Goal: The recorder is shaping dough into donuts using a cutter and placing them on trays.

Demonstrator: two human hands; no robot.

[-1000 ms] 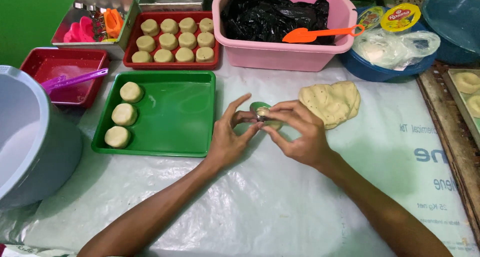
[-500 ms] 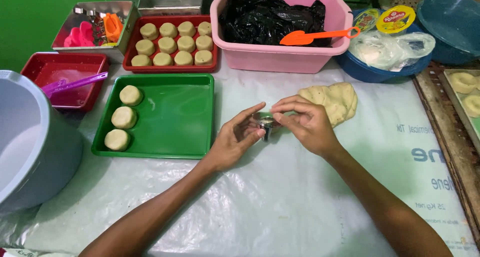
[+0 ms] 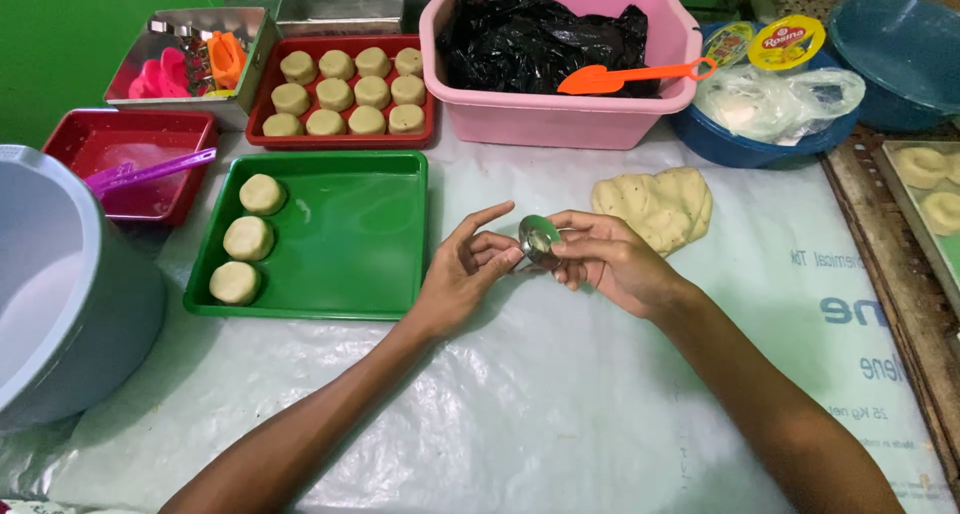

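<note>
My right hand [image 3: 610, 262] holds a small round metal mould [image 3: 539, 238] by its rim, its open side tilted toward my left hand. A little pale dough shows inside it. My left hand [image 3: 462, 272] is beside the mould, fingers spread, its fingertips touching the mould's edge. A lump of pale dough [image 3: 656, 205] lies on the plastic sheet just right of my hands. A green tray [image 3: 350, 244] to the left carries three round dough pieces [image 3: 249, 238] along its left side.
A red tray of several dough rounds [image 3: 345, 92] and a pink tub [image 3: 560, 114] with black plastic and an orange spatula [image 3: 630, 75] stand behind. A grey bucket [image 3: 60, 304] is at the left, a red tray with a purple tool [image 3: 130, 154] near it, blue bowls at the right.
The hands have come apart slightly and shifted right. The left fingers have spread out, and the mould is now tilted so that its inside shows.
</note>
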